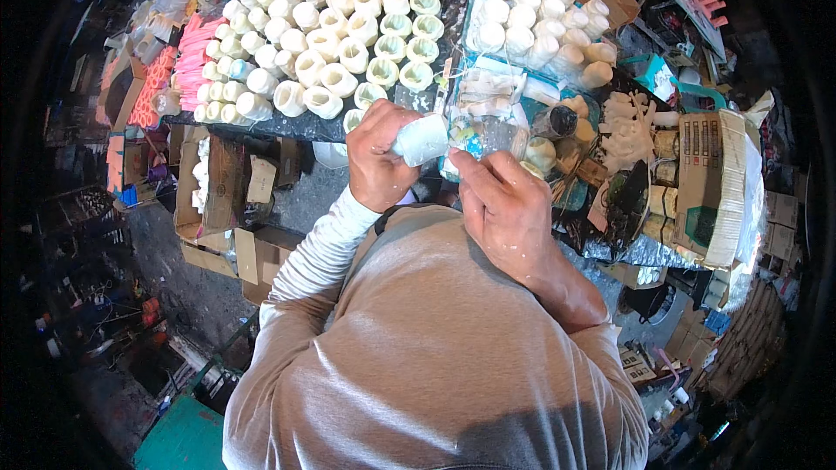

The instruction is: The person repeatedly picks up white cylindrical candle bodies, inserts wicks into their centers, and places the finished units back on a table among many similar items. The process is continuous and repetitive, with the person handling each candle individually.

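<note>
In my left hand [376, 158] is a smooth, whitish cylindrical piece [423, 140], its broad end turned to the right. The fingers wrap round its left side. My right hand [505, 209] is close by on the right, thumb and forefinger pinched together near the piece's end. Whatever lies in that pinch, if anything, is too small to make out. White specks dot both hands. Just beyond my hands, rows of hollow, cream-coloured cup-like pieces [353, 55] stand on the dark table [402, 122], with a pale green column of them [423, 26] along the right.
A blue-edged tray of white rounded pieces [520, 39] stands at the far right. Jars and a dark cup [555, 122] crowd the bench near my right hand, beside a cardboard box [712, 178]. Bundled pink sticks [198, 57] lie far left. Cartons [209, 183] sit below the table.
</note>
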`<action>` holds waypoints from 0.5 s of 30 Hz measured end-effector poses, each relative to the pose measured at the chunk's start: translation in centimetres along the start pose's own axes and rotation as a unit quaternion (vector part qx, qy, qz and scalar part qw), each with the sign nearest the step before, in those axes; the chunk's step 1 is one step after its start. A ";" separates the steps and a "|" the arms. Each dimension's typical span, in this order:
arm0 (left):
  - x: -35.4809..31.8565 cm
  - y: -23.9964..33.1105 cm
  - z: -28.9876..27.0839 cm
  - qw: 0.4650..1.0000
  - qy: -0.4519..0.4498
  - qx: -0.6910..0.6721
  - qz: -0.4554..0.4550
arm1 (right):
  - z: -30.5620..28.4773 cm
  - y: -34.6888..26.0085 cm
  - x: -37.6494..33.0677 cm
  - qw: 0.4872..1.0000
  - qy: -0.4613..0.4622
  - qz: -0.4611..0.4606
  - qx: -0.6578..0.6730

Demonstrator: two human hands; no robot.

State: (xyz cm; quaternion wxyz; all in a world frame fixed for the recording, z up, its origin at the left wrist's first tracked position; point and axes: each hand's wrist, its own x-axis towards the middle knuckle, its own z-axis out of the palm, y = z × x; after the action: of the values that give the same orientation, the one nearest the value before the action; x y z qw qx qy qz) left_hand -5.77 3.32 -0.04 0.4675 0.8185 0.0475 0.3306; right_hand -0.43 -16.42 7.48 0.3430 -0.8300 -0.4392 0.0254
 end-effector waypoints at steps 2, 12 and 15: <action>0.1 -0.1 0.0 1.000 -0.002 0.015 0.013 | 0.1 0.1 0.1 1.000 -0.003 0.002 -0.007; 0.1 1.3 0.1 0.972 -0.096 0.190 0.103 | -0.4 -0.1 1.1 0.992 -0.023 -0.031 -0.120; -0.4 1.7 0.6 0.968 -0.096 0.207 0.103 | 0.3 0.3 1.3 0.992 -0.024 -0.040 -0.117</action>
State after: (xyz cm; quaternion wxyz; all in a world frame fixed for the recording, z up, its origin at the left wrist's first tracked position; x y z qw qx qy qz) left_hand -6.06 1.77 0.90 0.2537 0.9259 -0.0148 0.2796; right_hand 0.48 -15.45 7.41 0.2333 -0.8452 -0.4804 -0.0201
